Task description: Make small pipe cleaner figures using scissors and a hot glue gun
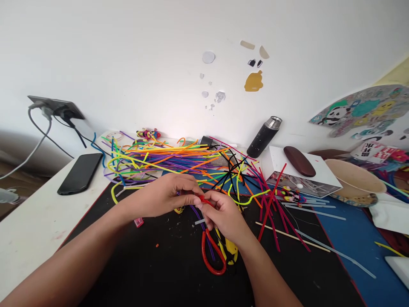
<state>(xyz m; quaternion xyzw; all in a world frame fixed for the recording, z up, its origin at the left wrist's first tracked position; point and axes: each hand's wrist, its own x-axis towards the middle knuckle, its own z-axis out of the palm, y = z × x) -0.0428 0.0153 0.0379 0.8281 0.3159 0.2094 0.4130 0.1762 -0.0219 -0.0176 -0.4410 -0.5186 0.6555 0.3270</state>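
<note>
My left hand (171, 194) and my right hand (223, 213) meet over the black mat, fingertips pinched together on a small red piece (202, 198). It looks like red pipe cleaner, though fingers cover most of it. Just below the right hand lies a red loop (204, 256), like a scissor handle, its upper end hidden. Beside it is a yellow-handled tool (231, 251), partly under my right wrist. Purple pipe cleaners (210, 247) run beneath the hands. A pale stick (200, 221) shows near the right fingers.
A heap of coloured pipe cleaners (159, 160) spreads along the wall. Red pipe cleaners (271, 204) and a wooden stick (297, 238) lie right. A black phone (79, 172) rests left. A black flask (263, 138), a white box (306, 179) with a glasses case (298, 161), and a bowl (354, 170) stand behind.
</note>
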